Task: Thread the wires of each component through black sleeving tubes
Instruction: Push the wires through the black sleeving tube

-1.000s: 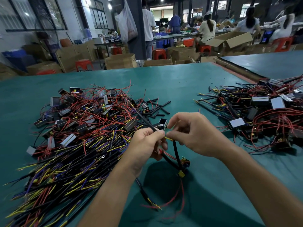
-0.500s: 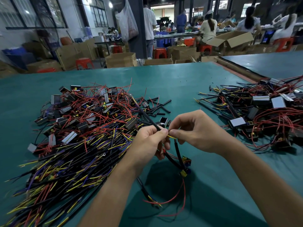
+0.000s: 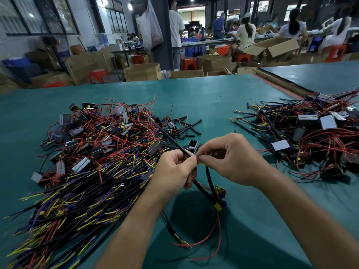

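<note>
My left hand [image 3: 175, 168] pinches a long black sleeving tube [image 3: 171, 138] that slants up and away to the left. My right hand [image 3: 231, 159] pinches a yellow wire [image 3: 202, 163] right at the tube's near end, fingertips of both hands almost touching. Below the hands hangs the small component [image 3: 219, 199] with two sleeved black leads [image 3: 208, 179] and loose red wires [image 3: 218, 230] trailing toward me over the green table [image 3: 194, 98].
A big heap of wired components [image 3: 93, 152] lies at the left. Short black tube pieces [image 3: 186, 127] lie beyond my hands. A second heap of components [image 3: 314, 136] sits at the right. Cardboard boxes and people working at other tables fill the background.
My hands have drawn closer together at the tube's end, and the component under them has shifted slightly. The heaps have not moved.
</note>
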Demonstrator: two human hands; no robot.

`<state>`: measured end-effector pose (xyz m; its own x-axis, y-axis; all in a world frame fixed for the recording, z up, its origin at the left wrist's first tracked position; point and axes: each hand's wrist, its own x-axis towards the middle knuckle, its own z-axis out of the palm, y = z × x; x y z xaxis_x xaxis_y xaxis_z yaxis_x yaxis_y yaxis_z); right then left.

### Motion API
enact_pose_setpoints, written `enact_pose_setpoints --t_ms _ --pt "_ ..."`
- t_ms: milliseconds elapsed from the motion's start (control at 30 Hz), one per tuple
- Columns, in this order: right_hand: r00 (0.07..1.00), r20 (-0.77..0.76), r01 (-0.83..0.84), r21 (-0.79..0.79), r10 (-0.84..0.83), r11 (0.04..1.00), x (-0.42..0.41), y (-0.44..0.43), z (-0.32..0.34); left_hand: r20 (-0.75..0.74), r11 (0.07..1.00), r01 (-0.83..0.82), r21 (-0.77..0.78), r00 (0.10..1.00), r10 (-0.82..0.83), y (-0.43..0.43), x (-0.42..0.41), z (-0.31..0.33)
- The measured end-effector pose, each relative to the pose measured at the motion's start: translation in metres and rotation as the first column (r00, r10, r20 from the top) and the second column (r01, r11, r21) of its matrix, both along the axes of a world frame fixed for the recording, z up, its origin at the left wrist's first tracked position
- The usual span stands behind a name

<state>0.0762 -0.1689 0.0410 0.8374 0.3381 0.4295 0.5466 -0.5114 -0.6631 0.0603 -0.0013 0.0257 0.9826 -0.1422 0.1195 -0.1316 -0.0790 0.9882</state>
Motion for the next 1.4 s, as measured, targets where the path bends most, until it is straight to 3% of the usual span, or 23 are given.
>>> enact_pose_setpoints --t_ms 267,567,800,1400 --pt "0.994 0.087 0.079 -0.108 -0.07 0.991 -0.003 0.006 -0.002 -0.008 0.993 -0.111 0.038 0.994 0.112 0.0 0.001 -0.004" --pt "0.995 -0.097 -0.013 -0.136 -0.001 0.991 -0.003 0.002 0.0 0.033 0.981 -0.166 0.097 0.986 0.163 -0.006 0.001 -0.007" --pt "0.953 -0.263 -0.15 0.029 0.152 0.988 0.005 -0.006 -0.001 -0.038 0.996 -0.066 0.056 0.997 0.068 -0.002 0.003 -0.003" --pt "0.943 -0.253 -0.18 0.164 0.218 0.97 0.003 -0.007 0.002 -0.21 0.998 0.057 -0.017 0.976 -0.059 0.006 0.0 0.005"
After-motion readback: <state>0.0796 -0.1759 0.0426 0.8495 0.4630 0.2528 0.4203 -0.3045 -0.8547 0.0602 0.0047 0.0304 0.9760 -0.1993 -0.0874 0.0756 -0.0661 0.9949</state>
